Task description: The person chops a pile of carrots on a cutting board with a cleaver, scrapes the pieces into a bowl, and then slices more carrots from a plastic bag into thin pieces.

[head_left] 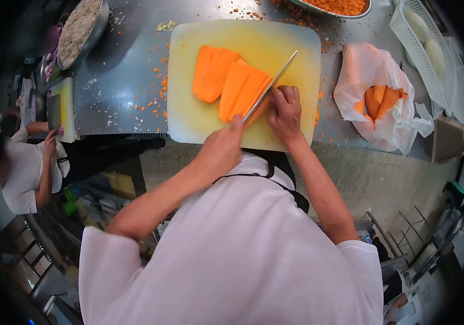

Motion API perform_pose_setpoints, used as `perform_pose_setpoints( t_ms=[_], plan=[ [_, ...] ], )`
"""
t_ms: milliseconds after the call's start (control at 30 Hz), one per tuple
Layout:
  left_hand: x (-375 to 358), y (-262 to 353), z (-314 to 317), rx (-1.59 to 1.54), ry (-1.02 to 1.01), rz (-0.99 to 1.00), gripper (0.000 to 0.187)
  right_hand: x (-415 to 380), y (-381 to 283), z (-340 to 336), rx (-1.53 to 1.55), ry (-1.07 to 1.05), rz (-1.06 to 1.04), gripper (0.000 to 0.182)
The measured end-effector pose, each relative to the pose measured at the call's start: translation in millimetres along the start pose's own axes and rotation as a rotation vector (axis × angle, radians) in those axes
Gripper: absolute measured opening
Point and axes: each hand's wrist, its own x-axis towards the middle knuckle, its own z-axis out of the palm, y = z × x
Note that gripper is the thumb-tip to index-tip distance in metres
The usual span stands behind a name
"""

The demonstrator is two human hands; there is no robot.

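A knife (272, 84) is in my left hand (222, 151), which is closed round its handle; the blade slants up to the right. The blade lies along the right side of a fanned stack of orange carrot slices (243, 89) on the cutting board (188, 124). My right hand (286, 114) is beside the blade, its fingers bent and pressed on the carrot at the stack's right end; the fingertips are partly hidden. Touching that stack on its left is a second stack of carrot slices (210, 73).
Around the board, carrot bits dot the metal table (118, 103). To the right are a plastic bag (356, 81) of carrots and a white basket (443, 86). Bowls of chopped carrot (340, 5) and pale pieces (77, 35) stand at the back. A co-worker (31, 173) is at far left.
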Motion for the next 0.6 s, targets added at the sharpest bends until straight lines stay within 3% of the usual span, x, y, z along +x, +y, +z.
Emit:
perform_pose_setpoints(
  t_ms=[200,267,467,600],
  plan=[
    [58.7,1.3,3.3,-0.010,0.238,0.206,0.027,-3.4,7.2,3.0,0.007,0.013,-0.018,0.025],
    [27.6,8.5,-17.6,-0.023,0.074,0.113,0.025,-0.7,5.3,1.0,0.005,0.013,-0.012,0.025],
    [-26.4,24.1,-37.0,0.000,-0.119,-0.130,0.032,-2.3,2.9,1.4,0.039,0.021,0.033,0.019],
    [18.5,-2.0,11.5,0.074,-0.016,-0.001,0.031,-4.6,5.9,1.7,0.057,0.020,0.018,0.024]
  ],
)
